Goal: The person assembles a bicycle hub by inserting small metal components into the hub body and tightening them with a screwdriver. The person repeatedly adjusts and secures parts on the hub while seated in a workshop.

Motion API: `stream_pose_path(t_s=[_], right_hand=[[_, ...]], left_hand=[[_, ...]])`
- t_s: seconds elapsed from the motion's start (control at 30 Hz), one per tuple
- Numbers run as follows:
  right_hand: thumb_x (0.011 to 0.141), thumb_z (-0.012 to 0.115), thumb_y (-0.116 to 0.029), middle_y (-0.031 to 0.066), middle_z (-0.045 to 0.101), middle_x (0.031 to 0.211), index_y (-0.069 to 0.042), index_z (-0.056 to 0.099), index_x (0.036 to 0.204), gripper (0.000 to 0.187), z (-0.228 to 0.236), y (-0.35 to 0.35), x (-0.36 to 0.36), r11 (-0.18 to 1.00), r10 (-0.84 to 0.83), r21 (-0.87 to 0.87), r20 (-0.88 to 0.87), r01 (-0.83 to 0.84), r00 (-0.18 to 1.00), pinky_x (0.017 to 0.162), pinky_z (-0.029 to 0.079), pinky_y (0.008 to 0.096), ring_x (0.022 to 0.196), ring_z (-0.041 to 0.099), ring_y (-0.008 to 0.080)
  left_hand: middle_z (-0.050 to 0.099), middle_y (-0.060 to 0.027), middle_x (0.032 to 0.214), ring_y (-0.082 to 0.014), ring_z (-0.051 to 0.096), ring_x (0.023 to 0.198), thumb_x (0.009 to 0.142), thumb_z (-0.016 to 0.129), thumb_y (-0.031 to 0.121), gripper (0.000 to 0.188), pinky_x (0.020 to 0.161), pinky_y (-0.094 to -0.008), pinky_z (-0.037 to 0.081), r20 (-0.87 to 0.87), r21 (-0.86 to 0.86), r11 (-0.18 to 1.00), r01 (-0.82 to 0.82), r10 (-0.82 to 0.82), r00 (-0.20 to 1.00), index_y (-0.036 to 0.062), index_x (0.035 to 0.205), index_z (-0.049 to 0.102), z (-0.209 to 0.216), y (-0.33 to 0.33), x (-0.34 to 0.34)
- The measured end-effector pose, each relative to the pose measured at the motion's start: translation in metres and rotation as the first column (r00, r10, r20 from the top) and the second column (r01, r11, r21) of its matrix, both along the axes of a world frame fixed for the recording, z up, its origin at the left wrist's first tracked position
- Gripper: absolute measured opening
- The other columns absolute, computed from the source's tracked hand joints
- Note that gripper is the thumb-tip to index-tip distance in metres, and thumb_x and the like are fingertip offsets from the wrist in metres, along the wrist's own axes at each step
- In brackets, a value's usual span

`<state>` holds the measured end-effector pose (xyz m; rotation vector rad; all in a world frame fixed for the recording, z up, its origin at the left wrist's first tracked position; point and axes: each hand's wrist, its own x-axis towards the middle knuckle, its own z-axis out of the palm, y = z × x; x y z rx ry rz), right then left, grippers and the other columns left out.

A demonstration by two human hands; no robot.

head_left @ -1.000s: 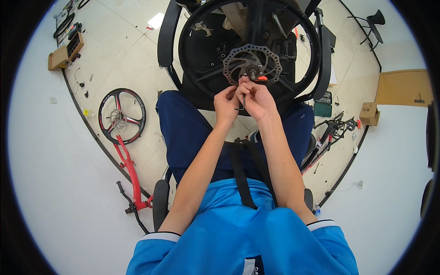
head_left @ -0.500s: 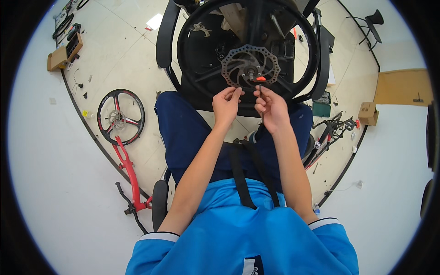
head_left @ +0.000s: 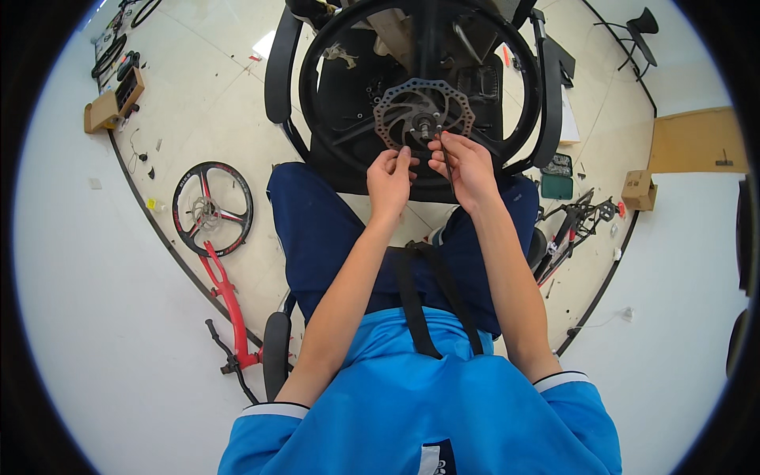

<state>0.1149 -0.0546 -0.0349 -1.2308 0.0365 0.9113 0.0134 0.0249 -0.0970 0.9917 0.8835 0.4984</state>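
Note:
A black spoked wheel (head_left: 531, 119) lies flat across a black office chair's seat, with a perforated metal brake disc (head_left: 381, 119) around its hub (head_left: 425, 125). By the disc's near edge, my left hand (head_left: 389, 180) has thumb and fingers pinched together; what they hold, if anything, is hidden. My right hand (head_left: 467, 169) is closed on a thin dark rod-shaped tool (head_left: 449, 170), whose upper end is close to the disc's bolts beside the hub. Exactly where that end touches I cannot tell.
The office chair's armrests (head_left: 279, 87) flank the wheel. On the floor at left lie another wheel (head_left: 247, 207) and a red bicycle frame (head_left: 232, 305). At right are a green tool case (head_left: 556, 187), bicycle parts (head_left: 584, 222) and a cardboard box (head_left: 638, 191).
The view has shifted slightly. My right hand has turned, and the dark tool now shows along its fingers, nearer the hub. The orange-red spot by its fingertips no longer shows.

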Motion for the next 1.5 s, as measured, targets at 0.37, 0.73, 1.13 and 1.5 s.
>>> stream_pose_path(t_s=[0.37,0.73,1.13,1.5], right_hand=[[0.096,0.055,-0.013,0.008,0.065,0.088,0.003,0.059,0.103,0.018,0.002,0.0,-0.001,1.0,-0.009,-0.017,-0.009,0.009,1.0,0.067,0.056,0.0235,0.071,0.062,0.0116],[0.096,0.056,-0.013,0.006,0.064,0.087,0.002,0.06,0.103,0.017,0.002,0.004,-0.001,0.996,-0.059,-0.066,-0.058,0.055,0.997,0.063,0.054,0.0207,0.07,0.061,0.0098],[0.098,0.048,-0.023,0.0013,0.042,0.071,-0.002,0.053,0.092,0.023,0.009,-0.017,0.01,0.968,-0.057,0.227,-0.216,0.107,0.975,0.051,0.029,0.0241,0.056,0.033,0.0103],[0.091,0.033,-0.023,-0.0009,0.02,0.055,-0.012,0.027,0.063,0.031,0.043,0.042,0.038,0.795,-0.309,0.53,-0.061,0.293,0.949,0.047,0.017,0.0296,0.051,0.017,0.0123]], left_hand=[[0.07,-0.0081,0.08,-0.0101,0.057,0.065,0.1,0.051,0.026,0.034,0.063,-0.0259,0.046,-0.022,0.06,0.998,0.019,-0.018,1.0,-0.0027,0.086,0.064,-0.007,0.01,0.001],[0.07,-0.0078,0.082,-0.0101,0.056,0.066,0.1,0.051,0.027,0.034,0.064,-0.0259,0.045,-0.022,0.015,1.0,0.016,-0.016,1.0,-0.0022,0.088,0.064,-0.004,0.01,0.001],[0.069,-0.0052,0.083,-0.0072,0.054,0.066,0.099,0.053,0.03,0.031,0.061,-0.0224,0.043,-0.046,0.01,0.998,0.067,-0.066,0.997,0.0023,0.087,0.062,-0.001,0.012,0.0],[0.068,-0.0057,0.083,-0.0078,0.054,0.067,0.1,0.051,0.033,0.035,0.062,-0.0233,0.044,-0.066,0.009,0.997,0.072,-0.071,0.995,0.0027,0.086,0.061,0.0,0.015,0.0]])
